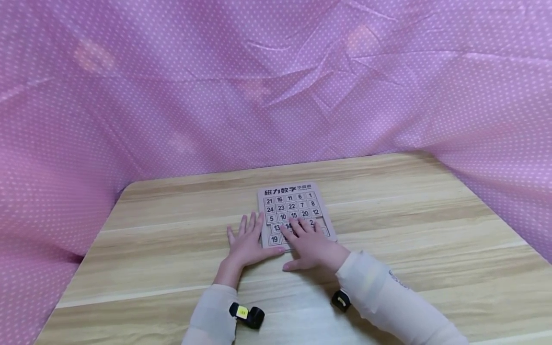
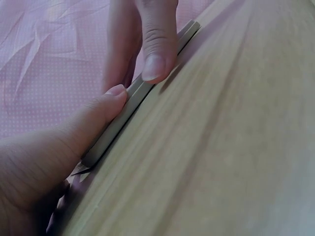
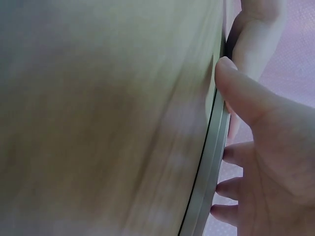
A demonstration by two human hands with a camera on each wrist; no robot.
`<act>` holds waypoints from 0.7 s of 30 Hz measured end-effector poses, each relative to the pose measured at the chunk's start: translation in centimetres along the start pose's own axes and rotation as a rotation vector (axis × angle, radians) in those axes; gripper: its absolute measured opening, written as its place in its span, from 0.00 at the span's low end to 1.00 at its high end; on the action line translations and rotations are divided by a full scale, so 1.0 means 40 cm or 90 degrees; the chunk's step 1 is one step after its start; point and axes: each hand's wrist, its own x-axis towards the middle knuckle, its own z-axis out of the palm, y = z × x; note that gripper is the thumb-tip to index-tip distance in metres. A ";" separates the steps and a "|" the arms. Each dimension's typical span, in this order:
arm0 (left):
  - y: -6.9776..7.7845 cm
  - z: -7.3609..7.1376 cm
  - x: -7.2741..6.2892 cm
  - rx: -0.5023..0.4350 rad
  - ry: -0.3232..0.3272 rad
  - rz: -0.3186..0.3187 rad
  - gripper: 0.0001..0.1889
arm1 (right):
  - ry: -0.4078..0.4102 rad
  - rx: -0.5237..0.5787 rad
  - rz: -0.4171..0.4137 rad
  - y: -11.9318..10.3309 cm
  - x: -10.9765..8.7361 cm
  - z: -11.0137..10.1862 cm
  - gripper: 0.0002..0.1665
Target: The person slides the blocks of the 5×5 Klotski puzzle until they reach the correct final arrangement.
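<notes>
A number sliding puzzle [image 1: 292, 206], a light board with numbered square tiles and black Chinese lettering along its far edge, lies flat on the table. My left hand [image 1: 248, 247] is spread along its left side, fingers straight, with the thumb on the near edge. In the left wrist view that thumb touches the rim of the board [image 2: 110, 132]. Over the lower tiles lies my right hand [image 1: 314, 247], its fingers extended and fingertips on the tiles. Its thumb sticks out past the near edge. Several lower tiles are hidden under the right hand.
The puzzle rests on a wood-grain table [image 1: 172, 239]. A pink polka-dot cloth [image 1: 258, 96] hangs behind and along both sides of the table. Each wrist wears a small black camera, one on the left [image 1: 254, 317] and one on the right [image 1: 340, 301].
</notes>
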 end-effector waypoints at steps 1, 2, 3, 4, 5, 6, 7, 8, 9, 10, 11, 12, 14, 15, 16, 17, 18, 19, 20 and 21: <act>0.000 -0.001 0.000 0.001 0.000 0.000 0.61 | 0.000 0.004 0.002 0.004 -0.002 0.000 0.55; 0.001 -0.002 0.000 0.000 0.000 0.000 0.61 | -0.001 0.005 0.003 0.008 -0.003 0.000 0.54; 0.001 -0.002 -0.001 -0.001 0.000 0.000 0.61 | -0.002 0.006 0.005 0.012 -0.005 0.000 0.54; 0.001 -0.003 -0.001 -0.003 0.000 0.001 0.61 | -0.002 0.005 0.006 0.016 -0.007 0.001 0.54; 0.001 -0.003 -0.002 -0.003 -0.001 0.001 0.61 | -0.003 0.005 0.007 0.020 -0.009 0.001 0.54; 0.002 -0.003 -0.002 -0.004 -0.001 0.000 0.61 | -0.002 0.003 0.008 0.023 -0.011 0.001 0.54; 0.002 -0.004 -0.003 -0.005 0.000 0.000 0.61 | -0.002 0.000 0.008 0.026 -0.013 0.001 0.54; 0.002 -0.003 -0.003 -0.006 0.000 -0.001 0.61 | -0.001 -0.003 0.009 0.029 -0.016 0.001 0.54; 0.002 -0.003 -0.004 -0.006 0.001 -0.001 0.61 | -0.002 -0.007 0.009 0.030 -0.018 0.001 0.55; 0.001 -0.002 -0.004 -0.006 0.001 -0.001 0.61 | -0.002 -0.007 0.010 0.030 -0.021 0.001 0.55; 0.001 -0.002 -0.004 -0.006 0.000 -0.002 0.61 | -0.002 -0.004 0.008 0.030 -0.024 0.002 0.55; 0.000 -0.001 -0.004 -0.007 0.000 -0.002 0.61 | -0.003 0.002 0.005 0.027 -0.027 0.001 0.55; 0.000 0.001 -0.004 -0.008 -0.002 -0.002 0.61 | -0.003 0.009 -0.008 0.018 -0.032 0.000 0.56; -0.001 0.001 -0.004 -0.008 -0.002 -0.002 0.62 | -0.002 0.014 -0.019 0.011 -0.035 -0.001 0.56; -0.001 0.002 -0.004 -0.008 -0.002 -0.003 0.62 | 0.000 0.019 -0.033 0.004 -0.037 -0.003 0.56; -0.002 0.002 -0.005 -0.009 -0.001 -0.002 0.62 | 0.001 0.022 -0.046 -0.002 -0.038 -0.004 0.55; -0.002 0.002 -0.004 -0.008 0.000 -0.002 0.62 | 0.003 0.024 -0.059 -0.009 -0.038 -0.006 0.54; -0.002 0.002 -0.004 -0.007 0.001 -0.001 0.62 | 0.004 0.022 -0.070 -0.015 -0.038 -0.006 0.54; -0.003 0.002 -0.004 -0.007 0.003 0.001 0.61 | 0.004 0.021 -0.079 -0.021 -0.037 -0.007 0.53; -0.003 0.001 -0.003 -0.009 0.005 0.003 0.61 | 0.004 0.021 -0.084 -0.025 -0.035 -0.007 0.52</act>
